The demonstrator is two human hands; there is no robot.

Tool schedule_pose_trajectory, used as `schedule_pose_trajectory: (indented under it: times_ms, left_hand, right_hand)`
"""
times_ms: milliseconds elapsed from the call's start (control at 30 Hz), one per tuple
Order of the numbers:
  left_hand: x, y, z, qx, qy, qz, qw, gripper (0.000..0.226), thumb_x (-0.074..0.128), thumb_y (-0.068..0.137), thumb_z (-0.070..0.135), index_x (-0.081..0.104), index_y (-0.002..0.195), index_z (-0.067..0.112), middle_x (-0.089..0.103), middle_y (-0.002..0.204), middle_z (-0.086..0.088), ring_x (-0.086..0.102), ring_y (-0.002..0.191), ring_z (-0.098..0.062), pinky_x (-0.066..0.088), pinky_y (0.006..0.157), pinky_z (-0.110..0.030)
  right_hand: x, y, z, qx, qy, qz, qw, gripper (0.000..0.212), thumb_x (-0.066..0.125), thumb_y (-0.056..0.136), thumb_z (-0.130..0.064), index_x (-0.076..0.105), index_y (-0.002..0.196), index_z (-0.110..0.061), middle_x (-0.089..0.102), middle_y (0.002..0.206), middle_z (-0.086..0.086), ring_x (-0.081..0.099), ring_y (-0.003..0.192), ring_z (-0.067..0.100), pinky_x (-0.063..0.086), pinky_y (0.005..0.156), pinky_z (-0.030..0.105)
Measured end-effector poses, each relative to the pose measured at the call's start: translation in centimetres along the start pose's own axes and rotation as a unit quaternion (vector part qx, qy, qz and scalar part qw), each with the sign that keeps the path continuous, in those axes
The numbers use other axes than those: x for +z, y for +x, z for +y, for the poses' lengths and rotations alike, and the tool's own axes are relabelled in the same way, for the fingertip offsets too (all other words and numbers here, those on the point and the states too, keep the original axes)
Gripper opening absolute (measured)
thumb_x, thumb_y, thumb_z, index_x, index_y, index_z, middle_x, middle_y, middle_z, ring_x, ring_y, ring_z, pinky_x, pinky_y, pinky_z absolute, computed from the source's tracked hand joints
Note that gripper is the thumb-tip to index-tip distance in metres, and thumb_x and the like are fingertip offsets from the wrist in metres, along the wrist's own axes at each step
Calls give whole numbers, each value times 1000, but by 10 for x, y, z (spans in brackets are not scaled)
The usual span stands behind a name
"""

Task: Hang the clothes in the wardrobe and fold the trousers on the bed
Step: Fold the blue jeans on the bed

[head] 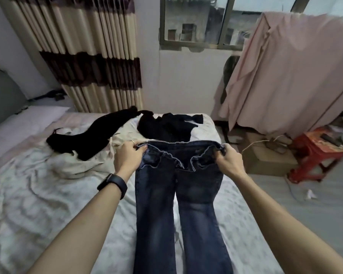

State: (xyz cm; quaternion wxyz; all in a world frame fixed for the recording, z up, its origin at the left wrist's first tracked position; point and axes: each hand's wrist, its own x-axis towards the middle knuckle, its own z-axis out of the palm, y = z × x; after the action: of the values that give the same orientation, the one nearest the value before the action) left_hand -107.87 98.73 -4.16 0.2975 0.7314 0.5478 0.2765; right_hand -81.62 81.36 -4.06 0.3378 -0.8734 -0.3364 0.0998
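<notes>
Dark blue jeans [178, 204] lie lengthwise on the bed [48, 194], legs running toward me, fly open. My left hand [128, 157] grips the left end of the waistband. At the waistband's right end, my right hand [227, 161] grips the denim. Beyond the jeans lie two black garments: a long one [91, 135] stretched to the left and a crumpled one [166, 126] in the middle. A fabric wardrobe with a pink cover [289, 76] stands at the right, past the bed.
A rumpled white blanket [28, 184] covers the bed's left side. A cardboard box [265, 155] and a red plastic stool [317, 155] stand on the floor to the right. A striped curtain [91, 56] and a window [202, 22] are behind the bed.
</notes>
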Motion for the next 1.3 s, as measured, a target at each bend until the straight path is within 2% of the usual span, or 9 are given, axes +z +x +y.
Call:
schedule_pose_trajectory:
  times_ms: [133,300,367,467,600,833,1000,1167,1300]
  left_hand:
    - [40,29,-33,-73,-85,-58,992,12,69,90,31,76,99,25,74,74,10,72,64,-11,61,76,-39]
    - [92,100,-38,-73,-103,-30,992,24,64,95,25,70,118,20,73,111,-2,65,108,-23,47,85,-29]
    - [113,127,-33,-43,-145,-69,986,48,60,98,16,49,145,24,49,149,-6,50,133,-20,42,99,-26]
    - [157,145,-45,-11,-130,-144,981,74,57,99,11,20,160,32,1,169,7,13,152,-10,27,108,-18]
    - [218,91,-108,-74,-84,-211,971,66,54,101,15,25,159,26,8,168,4,14,153,-16,20,113,-20]
    - [246,-80,-239,-253,6,-269,929,62,57,98,16,33,155,10,30,157,-12,34,144,-27,28,120,-35]
    - [224,-203,-299,-351,66,-239,903,56,61,93,25,44,146,19,39,144,-8,52,125,-30,48,103,-42]
    - [211,-302,-354,-413,62,-258,871,35,62,77,50,58,101,24,61,114,-4,65,95,-27,58,82,-44]
    - [198,-338,-347,-417,43,-225,879,33,70,92,27,50,117,20,49,121,3,57,110,-26,51,85,-35]
  right_hand:
    - [43,18,12,42,48,-18,998,16,53,100,-24,60,104,-10,68,100,11,63,97,34,45,77,40]
    - [85,79,13,86,118,-17,989,18,51,101,-22,58,115,-13,67,108,4,62,105,30,47,84,41]
    - [95,107,10,70,147,-78,984,60,55,97,-7,35,152,-21,55,128,-9,59,120,22,50,92,39]
    - [127,138,28,71,165,-177,968,108,53,86,12,-11,159,-36,34,151,-11,54,126,24,53,93,54]
    - [200,94,115,132,156,-231,951,101,63,88,6,2,161,-28,33,160,4,41,143,23,54,91,42]
    - [277,-105,230,282,73,-383,877,66,76,88,-25,46,146,-15,59,140,5,59,124,19,48,104,34]
    - [300,-217,251,316,71,-448,833,50,77,83,-25,58,129,-20,67,122,-2,64,110,15,50,94,29]
    - [305,-282,252,284,114,-390,868,54,79,76,-7,50,117,-27,57,107,-14,58,106,14,46,78,15]
    - [312,-303,262,299,199,-361,861,66,76,73,0,54,126,-32,61,111,-15,59,103,8,51,95,33]
